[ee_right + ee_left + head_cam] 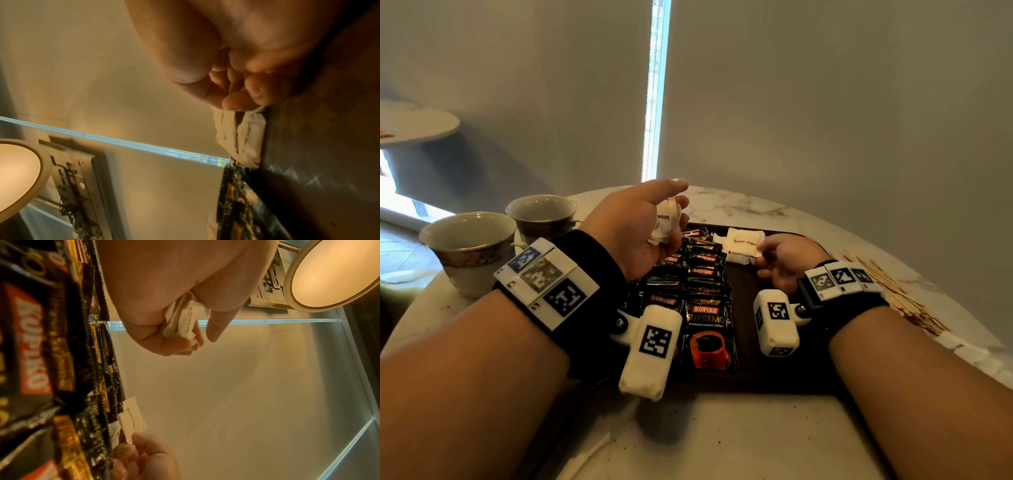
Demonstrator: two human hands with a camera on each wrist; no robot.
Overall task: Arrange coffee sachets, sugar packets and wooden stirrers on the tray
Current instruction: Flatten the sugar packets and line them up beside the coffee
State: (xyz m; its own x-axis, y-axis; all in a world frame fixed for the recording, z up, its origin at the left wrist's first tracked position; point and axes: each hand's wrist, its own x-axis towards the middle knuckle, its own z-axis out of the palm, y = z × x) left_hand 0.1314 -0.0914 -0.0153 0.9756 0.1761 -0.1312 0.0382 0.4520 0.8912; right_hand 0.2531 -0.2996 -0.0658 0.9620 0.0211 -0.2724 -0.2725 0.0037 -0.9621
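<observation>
the left hand point(635, 228) is raised above the far left part of the dark tray point(748, 375), palm turned up, its fingers curled round a bunch of white brown sugar packets point(667, 219); the left wrist view shows the same bunch point(183, 322) clamped between palm and fingertips. the right hand point(786, 262) sits low over the far right part of the tray and pinches the near edge of a brown sugar packet point(743, 241) between thumb and fingers; that packet lies on a few more white packets at the tray's far end, and the right wrist view shows the fingertips point(236, 101) closed on the paper edge. black kopiko coffee sachets point(703, 274) lie in overlapping rows along the tray's left half, the nearest one point(707, 334) showing a red cup. wooden stirrers point(893, 294) lie in a loose heap on the marble table point(722, 438) just right of the tray. two cups point(472, 246) stand on the table to the left of the tray.
</observation>
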